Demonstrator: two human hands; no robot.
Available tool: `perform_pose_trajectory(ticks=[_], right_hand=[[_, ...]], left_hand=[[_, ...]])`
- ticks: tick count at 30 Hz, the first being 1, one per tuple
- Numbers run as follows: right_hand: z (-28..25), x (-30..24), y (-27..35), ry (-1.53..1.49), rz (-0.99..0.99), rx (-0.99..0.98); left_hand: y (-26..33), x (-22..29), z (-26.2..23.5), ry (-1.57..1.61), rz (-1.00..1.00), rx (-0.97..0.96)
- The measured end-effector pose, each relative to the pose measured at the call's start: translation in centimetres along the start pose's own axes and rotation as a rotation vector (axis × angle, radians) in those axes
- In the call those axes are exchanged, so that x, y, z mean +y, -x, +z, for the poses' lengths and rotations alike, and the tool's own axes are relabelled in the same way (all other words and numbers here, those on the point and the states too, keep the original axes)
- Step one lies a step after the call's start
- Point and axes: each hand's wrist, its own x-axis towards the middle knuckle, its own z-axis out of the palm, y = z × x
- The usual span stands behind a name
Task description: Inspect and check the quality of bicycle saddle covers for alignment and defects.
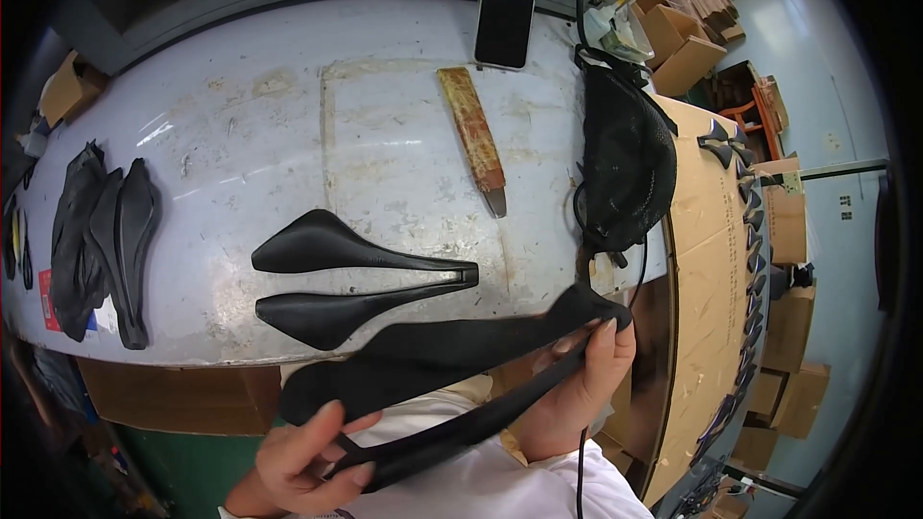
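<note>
My two hands stretch a soft black saddle cover (452,334) between them, over the near edge of the table. It is long and split into two strips. My left hand (312,461) pinches its wide end between thumb and fingers. Around the narrow end at the right, my right hand (594,370) is closed, thumb on top. Just beyond the cover, a black split bicycle saddle (317,242) lies on the table, its narrow nose pointing right. Neither hand touches that saddle.
On the white table (240,135) lie a tape-wrapped blade tool (471,130) and a phone (506,14). A black mesh lamp-like bundle (627,154) stands right. Another black saddle (135,231) and dark covers (75,240) lie left. Small black pieces line a cardboard sheet (707,308).
</note>
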Motion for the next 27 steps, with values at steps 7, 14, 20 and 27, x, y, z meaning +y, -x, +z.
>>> perform_pose_trajectory(ticks=[7, 14, 20, 27], right_hand=[[0.1, -0.2, -0.7, 0.325, -0.122, -0.059], [-1.3, 1.7, -1.7, 0.189, -0.205, 0.033], [-2.5, 1.4, -3.7, -0.124, 0.443, -0.371], [-1.6, 3.4, -5.9, 0.694, 0.133, -0.352]], left_hand=[[-1.7, 0.8, -0.5, -0.131, -0.106, -0.039], [-3.2, 1.4, -1.6, -0.327, -0.185, -0.051], [-3.9, 1.3, -2.8, -0.32, -0.191, -0.001], [-6.5, -0.5, -5.1, -0.088, -0.412, 0.005]])
